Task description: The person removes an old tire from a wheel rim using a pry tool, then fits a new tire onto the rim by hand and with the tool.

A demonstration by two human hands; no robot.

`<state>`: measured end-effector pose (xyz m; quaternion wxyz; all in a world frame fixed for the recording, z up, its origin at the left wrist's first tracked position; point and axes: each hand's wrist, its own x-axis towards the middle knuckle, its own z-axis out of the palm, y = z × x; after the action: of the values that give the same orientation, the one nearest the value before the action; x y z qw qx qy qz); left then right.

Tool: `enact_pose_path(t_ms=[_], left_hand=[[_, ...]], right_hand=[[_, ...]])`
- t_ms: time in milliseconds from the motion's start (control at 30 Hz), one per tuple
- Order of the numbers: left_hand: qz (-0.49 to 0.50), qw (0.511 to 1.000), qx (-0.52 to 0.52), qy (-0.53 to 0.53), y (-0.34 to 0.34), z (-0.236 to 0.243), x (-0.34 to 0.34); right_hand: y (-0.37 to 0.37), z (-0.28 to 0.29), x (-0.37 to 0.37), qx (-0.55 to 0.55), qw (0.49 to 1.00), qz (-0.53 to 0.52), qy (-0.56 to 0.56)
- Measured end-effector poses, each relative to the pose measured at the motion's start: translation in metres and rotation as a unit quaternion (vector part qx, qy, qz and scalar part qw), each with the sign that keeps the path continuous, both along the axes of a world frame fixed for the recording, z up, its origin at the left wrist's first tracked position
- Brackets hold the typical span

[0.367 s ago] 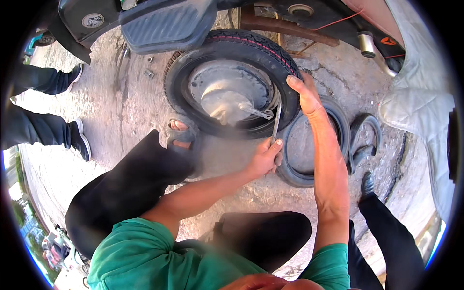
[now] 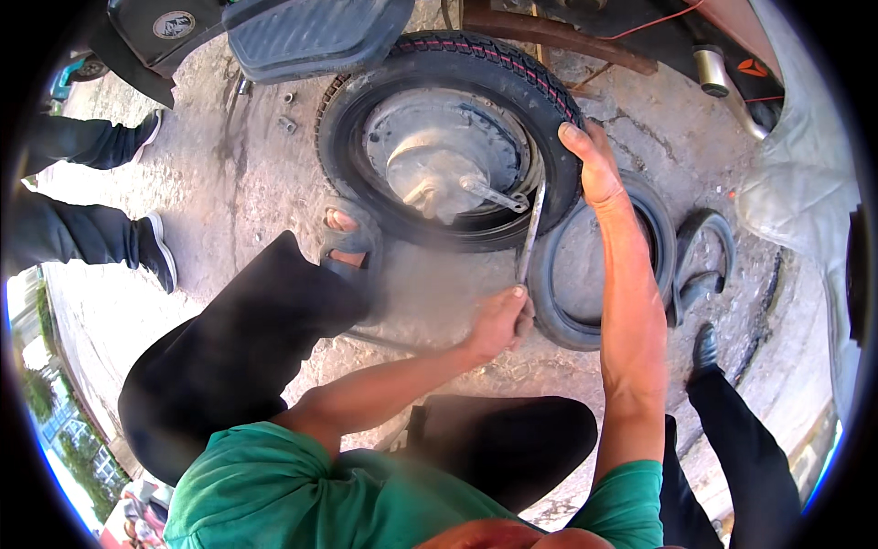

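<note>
A black tyre (image 2: pixel 442 57) with a red line on its tread lies around a dusty wheel hub (image 2: pixel 444 151). My right hand (image 2: pixel 596 166) is closed on the tyre's right edge, thumb on the sidewall, fingers mostly hidden behind the tread. In my closed left hand (image 2: pixel 499 324) is the lower end of a flat metal tyre lever (image 2: pixel 531 224). The lever's upper end reaches the tyre's inner edge, close to a metal arm (image 2: pixel 494 194) on the hub.
Beside my right forearm lies another tyre (image 2: pixel 569 334), with a curved rubber piece (image 2: pixel 722 240) farther right. A vehicle's grooved footboard (image 2: pixel 315 37) overhangs the wheel. Small metal parts (image 2: pixel 288 124) lie on the concrete. Another person's shoes (image 2: pixel 157 252) stand at left.
My left hand has drawn back from the wheel toward me, and more of the lever shows. My right hand keeps its grip on the tyre. The whole view has shifted slightly.
</note>
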<state>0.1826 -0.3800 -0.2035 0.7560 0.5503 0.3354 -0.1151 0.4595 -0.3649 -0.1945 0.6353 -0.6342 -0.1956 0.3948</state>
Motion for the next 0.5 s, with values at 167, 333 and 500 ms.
enact_pose_path(t_ms=[167,333,500], left_hand=[[0.081,0.994,-0.032,-0.069,-0.018,-0.010,0.011],[-0.043,0.995,0.087,-0.025,0.015,-0.024,-0.008],[0.018,0.996,-0.004,0.084,0.039,-0.003,-0.019]], right_hand=[[-0.003,-0.006,0.003,-0.011,0.999,0.006,-0.038],[-0.004,-0.003,-0.002,-0.004,1.000,-0.002,-0.030],[-0.009,0.004,-0.014,-0.012,0.998,-0.020,-0.051]])
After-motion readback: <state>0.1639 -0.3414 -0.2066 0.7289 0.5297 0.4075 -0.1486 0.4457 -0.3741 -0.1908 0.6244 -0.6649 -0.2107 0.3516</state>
